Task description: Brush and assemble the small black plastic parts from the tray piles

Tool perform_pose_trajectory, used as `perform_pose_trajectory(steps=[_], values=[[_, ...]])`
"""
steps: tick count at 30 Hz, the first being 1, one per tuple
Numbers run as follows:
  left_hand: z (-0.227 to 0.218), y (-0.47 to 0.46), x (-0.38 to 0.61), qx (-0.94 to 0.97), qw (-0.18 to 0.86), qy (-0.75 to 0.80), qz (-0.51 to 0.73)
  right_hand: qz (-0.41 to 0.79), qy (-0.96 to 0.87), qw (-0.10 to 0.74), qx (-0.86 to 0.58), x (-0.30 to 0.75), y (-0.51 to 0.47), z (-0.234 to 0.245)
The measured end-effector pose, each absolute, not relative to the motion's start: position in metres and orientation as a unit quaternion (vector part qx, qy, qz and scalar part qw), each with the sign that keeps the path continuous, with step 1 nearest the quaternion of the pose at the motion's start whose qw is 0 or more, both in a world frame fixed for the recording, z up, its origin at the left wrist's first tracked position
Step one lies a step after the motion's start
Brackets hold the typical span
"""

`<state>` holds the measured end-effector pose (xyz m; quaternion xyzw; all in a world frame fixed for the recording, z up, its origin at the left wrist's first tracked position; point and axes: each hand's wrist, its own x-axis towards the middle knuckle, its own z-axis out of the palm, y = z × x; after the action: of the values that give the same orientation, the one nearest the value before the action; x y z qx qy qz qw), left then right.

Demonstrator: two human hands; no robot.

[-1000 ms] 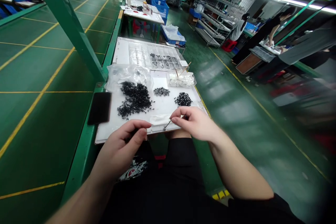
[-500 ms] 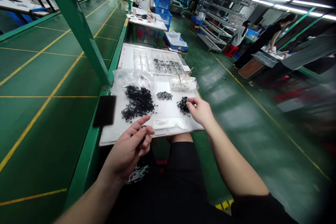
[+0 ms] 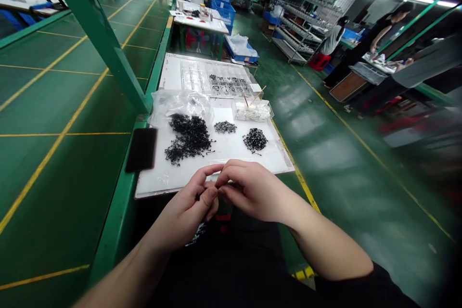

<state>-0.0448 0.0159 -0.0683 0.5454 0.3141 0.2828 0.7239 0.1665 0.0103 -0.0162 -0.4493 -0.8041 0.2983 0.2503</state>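
My left hand (image 3: 195, 204) and my right hand (image 3: 249, 187) meet at the front edge of the white worktable (image 3: 166, 180). The left thumb and fingers are closed on a small black part (image 3: 197, 197), mostly hidden. My right fingertips pinch right against the left thumb; what they hold is too small to make out. Beyond the hands lie a large heap of black stemmed parts (image 3: 189, 132), a small pile of silvery-black pieces (image 3: 224, 127) and a round pile of black parts (image 3: 255, 139).
A dark phone (image 3: 141, 149) lies at the left. Behind the piles are a clear plastic bag (image 3: 180, 103), a clear box with sticks (image 3: 252, 109) and a compartment tray (image 3: 231, 85). A green post (image 3: 97, 33) rises on the left. Other people work farther off.
My right hand has left the round pile at the right and come toward me, joining my left hand. The left hand has moved slightly right, its fingers now more closed.
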Motion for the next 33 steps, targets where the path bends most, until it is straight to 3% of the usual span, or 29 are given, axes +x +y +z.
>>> perform_pose_trajectory(steps=[11, 23, 27, 33], values=[[-0.071, 0.016, -0.036, 0.377, 0.798, 0.321, 0.344, 0.317, -0.747, 0.399, -0.426, 0.165, 0.003, -0.01], [-0.073, 0.019, -0.04, 0.364, 0.807, 0.297, 0.358, 0.344, -0.721, 0.376, -0.469, 0.171, 0.0, 0.003], [-0.07, 0.02, -0.043, 0.39, 0.757, 0.344, 0.396, 0.352, -0.71, 0.375, -0.481, 0.172, -0.002, 0.005], [-0.052, 0.023, -0.041, 0.568, 0.666, 0.342, 0.342, 0.293, -0.744, 0.381, -0.465, 0.168, -0.003, 0.002]])
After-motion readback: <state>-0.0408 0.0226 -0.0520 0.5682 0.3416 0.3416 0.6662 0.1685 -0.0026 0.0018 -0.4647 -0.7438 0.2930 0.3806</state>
